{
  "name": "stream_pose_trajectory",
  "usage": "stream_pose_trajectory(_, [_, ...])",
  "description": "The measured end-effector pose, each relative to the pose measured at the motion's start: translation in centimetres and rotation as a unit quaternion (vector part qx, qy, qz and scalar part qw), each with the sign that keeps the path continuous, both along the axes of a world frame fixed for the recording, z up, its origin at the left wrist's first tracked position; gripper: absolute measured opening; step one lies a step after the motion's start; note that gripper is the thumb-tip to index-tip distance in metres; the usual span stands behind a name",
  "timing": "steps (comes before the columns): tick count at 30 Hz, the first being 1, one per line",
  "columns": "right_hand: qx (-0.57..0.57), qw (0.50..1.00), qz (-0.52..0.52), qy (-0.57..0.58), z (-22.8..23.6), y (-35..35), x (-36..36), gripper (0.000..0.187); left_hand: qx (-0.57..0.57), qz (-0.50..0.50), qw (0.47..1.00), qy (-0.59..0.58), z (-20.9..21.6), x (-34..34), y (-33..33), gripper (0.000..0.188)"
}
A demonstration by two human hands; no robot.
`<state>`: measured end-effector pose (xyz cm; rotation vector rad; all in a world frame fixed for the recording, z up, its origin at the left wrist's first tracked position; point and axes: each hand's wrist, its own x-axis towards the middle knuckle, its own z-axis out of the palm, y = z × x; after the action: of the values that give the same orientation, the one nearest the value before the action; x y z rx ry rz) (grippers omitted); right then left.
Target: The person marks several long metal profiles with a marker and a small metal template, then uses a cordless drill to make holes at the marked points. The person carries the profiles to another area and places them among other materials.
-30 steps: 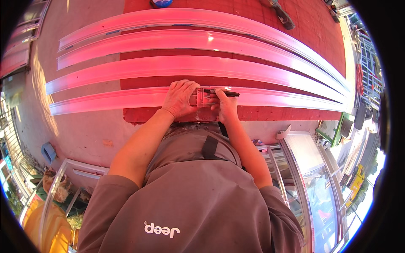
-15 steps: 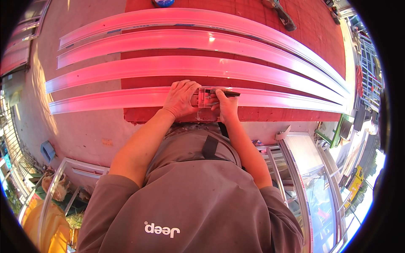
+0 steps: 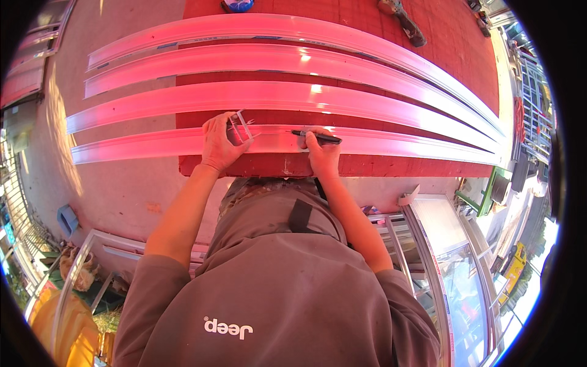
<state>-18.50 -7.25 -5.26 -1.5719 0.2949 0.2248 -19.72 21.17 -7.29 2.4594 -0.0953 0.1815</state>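
Four long metal profiles would be several: the nearest metal profile (image 3: 165,143) lies across the red-topped table (image 3: 391,166) in front of me. My left hand (image 3: 221,144) grips a short cut piece of metal profile (image 3: 240,126), tilted just above the nearest strip. My right hand (image 3: 323,154) is closed round a black marker pen (image 3: 327,139), its tip pointing left over the same strip. A gap of bare strip lies between the two hands.
Several more long profiles (image 3: 244,95) lie parallel beyond the nearest one, overhanging the table's left side. A dark tool (image 3: 403,23) and a blue round object (image 3: 237,5) sit at the back. Metal frames (image 3: 422,244) stand at my right, others (image 3: 92,244) at my left.
My left hand has moved left with the short profile piece, lifting and tilting it away from the right hand. The marker pen now points left over the strip.
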Motion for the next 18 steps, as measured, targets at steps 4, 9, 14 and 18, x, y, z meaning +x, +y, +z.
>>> stream_pose_trajectory(4, [0.005, 0.999, -0.024, -0.032, 0.1, 0.7, -0.1, 0.008, 0.020, 0.031, 0.999, 0.006, -0.6, -0.2, 0.8, 0.084])
stream_pose_trajectory(9, [0.005, 0.999, -0.044, -0.002, 0.4, 1.0, 0.5, 0.009, 0.040, 0.028, 0.999, 0.002, -0.5, 0.0, 0.6, 0.082])
stream_pose_trajectory(14, [0.070, 0.994, -0.078, -0.034, 2.9, -0.8, 0.7, 0.016, 0.018, 0.022, 0.999, -0.016, -0.8, -0.3, 0.9, 0.081])
stream_pose_trajectory(18, [0.064, 0.998, 0.008, 0.019, 5.0, -2.8, 0.4, 0.026, -0.030, -0.069, 0.995, -0.069, 2.6, -0.6, -2.1, 0.076])
